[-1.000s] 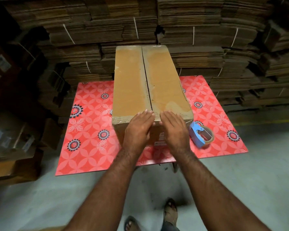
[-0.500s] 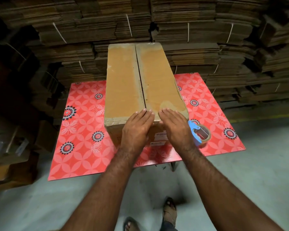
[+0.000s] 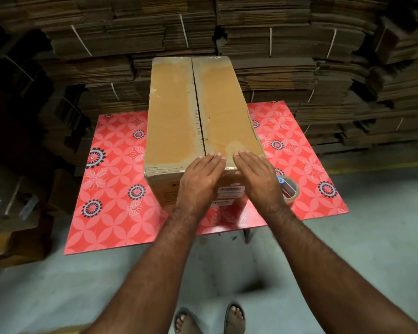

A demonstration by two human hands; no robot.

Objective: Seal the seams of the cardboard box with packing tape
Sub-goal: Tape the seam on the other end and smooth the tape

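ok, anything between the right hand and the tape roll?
Nothing visible. The tape roll lies on the red table just right of the right hand, whose wrist covers its near-left edge. Both hands lie flat on the box.

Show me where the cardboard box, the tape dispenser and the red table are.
cardboard box (image 3: 174, 121): head view, left top flap.
tape dispenser (image 3: 290, 189): head view, tape roll beside the right hand.
red table (image 3: 116, 208): head view, bare patterned top left of the box.
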